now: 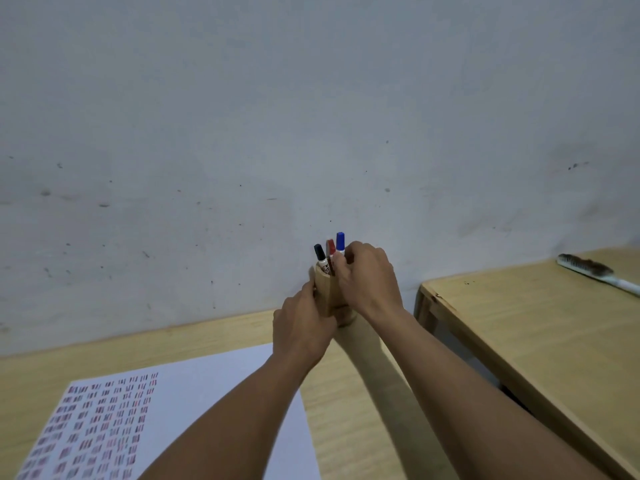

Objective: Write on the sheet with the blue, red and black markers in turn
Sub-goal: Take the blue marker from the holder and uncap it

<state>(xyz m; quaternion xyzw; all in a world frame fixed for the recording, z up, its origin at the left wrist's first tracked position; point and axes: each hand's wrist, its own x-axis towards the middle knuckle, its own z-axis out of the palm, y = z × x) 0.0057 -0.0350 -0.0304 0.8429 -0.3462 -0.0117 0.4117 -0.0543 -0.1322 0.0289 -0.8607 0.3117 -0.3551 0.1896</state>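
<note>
A wooden pen holder (325,289) stands at the far edge of the table, by the wall. In it stand a black marker (320,255), a red marker (330,248) and a blue marker (340,241), caps up. My left hand (301,327) is wrapped around the holder's lower part. My right hand (367,277) has its fingers closed around the blue marker's barrel just above the holder's rim. The white sheet (221,382) lies near me at the left, with rows of short red, blue and black strokes on its left part.
The sheet lies on a light wooden table (346,410) that meets a grey wall. A second wooden table (536,323) stands to the right across a narrow gap, with a brush (595,271) on its far end.
</note>
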